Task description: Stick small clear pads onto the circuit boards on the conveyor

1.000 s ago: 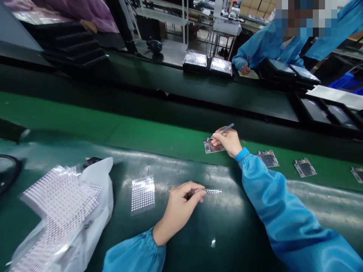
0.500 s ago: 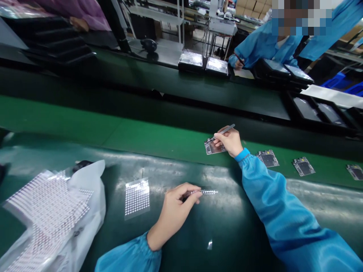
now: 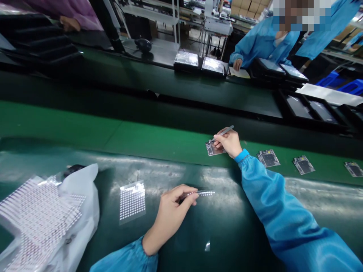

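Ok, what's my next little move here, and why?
Probably bring the dotted strip in your left hand closer to the circuit board. The tweezers in your right hand are right at that board, while the strip is held well away from it.

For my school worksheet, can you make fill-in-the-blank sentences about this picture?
The right hand holds thin grey ____ above a small circuit board.
To the right of that board, ____ more boards lie in a row.
The right sleeve is ____.
The dotted sheets lie against a white plastic ____.

tweezers; three; blue; bag
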`<state>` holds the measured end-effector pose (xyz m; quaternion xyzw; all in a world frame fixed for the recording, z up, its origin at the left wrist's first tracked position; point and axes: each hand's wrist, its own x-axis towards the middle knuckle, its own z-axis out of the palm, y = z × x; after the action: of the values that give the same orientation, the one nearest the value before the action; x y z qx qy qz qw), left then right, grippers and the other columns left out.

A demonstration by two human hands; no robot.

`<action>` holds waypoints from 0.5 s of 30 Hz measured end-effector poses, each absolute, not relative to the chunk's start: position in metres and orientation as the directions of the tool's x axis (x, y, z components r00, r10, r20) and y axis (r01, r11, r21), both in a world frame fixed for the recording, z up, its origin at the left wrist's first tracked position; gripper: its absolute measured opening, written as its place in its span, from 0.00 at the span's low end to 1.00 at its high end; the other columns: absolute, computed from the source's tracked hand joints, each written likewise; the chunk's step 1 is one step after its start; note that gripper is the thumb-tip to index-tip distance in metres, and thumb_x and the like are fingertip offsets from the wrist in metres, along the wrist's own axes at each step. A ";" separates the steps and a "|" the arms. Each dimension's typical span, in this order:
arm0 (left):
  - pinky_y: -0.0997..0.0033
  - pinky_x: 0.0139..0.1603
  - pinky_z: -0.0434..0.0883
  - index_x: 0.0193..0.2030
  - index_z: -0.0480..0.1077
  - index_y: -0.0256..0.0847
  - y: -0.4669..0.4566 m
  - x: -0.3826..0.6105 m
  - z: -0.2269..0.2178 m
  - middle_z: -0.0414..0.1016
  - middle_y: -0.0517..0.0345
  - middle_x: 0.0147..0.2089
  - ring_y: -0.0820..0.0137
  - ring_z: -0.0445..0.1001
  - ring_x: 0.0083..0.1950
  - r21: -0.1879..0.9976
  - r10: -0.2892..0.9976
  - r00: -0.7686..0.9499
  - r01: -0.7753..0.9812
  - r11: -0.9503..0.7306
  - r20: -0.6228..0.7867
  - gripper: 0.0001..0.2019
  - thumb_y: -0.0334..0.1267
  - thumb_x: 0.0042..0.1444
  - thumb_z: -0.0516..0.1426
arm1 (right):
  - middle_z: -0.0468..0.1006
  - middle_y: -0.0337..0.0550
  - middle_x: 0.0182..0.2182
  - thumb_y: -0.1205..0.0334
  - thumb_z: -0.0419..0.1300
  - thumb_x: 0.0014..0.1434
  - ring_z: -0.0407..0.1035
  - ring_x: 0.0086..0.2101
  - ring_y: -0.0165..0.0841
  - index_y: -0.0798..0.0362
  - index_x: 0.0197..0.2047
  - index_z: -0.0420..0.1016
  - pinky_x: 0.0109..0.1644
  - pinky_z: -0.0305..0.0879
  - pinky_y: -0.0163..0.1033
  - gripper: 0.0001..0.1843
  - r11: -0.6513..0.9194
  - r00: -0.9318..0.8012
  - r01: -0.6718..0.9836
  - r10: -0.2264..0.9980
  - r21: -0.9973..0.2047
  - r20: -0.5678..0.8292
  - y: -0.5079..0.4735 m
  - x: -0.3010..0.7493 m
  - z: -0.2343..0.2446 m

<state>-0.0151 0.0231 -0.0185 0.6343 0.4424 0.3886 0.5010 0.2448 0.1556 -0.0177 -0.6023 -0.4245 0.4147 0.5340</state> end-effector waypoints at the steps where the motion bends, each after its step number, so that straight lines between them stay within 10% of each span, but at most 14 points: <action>1: 0.75 0.27 0.72 0.35 0.80 0.40 0.023 -0.015 -0.019 0.80 0.59 0.24 0.71 0.77 0.24 0.979 0.951 0.307 0.172 -0.106 0.049 0.05 0.35 0.58 0.62 | 0.78 0.38 0.18 0.59 0.73 0.47 0.72 0.15 0.31 0.53 0.33 0.67 0.18 0.72 0.32 0.18 -0.067 0.294 0.070 0.955 -0.995 -0.044 0.155 0.246 -0.019; 15: 0.75 0.26 0.72 0.35 0.80 0.40 0.024 -0.015 -0.017 0.80 0.60 0.24 0.71 0.77 0.23 0.977 0.954 0.293 0.178 -0.115 0.059 0.04 0.34 0.57 0.62 | 0.79 0.40 0.21 0.54 0.70 0.47 0.73 0.19 0.31 0.54 0.34 0.71 0.21 0.72 0.32 0.16 -0.061 0.276 0.185 0.961 -0.981 -0.008 0.134 0.256 -0.018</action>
<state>-0.0147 0.0244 -0.0172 0.6346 0.4459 0.3934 0.4937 0.2560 0.1335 -0.0176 -0.6188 -0.4632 0.3842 0.5049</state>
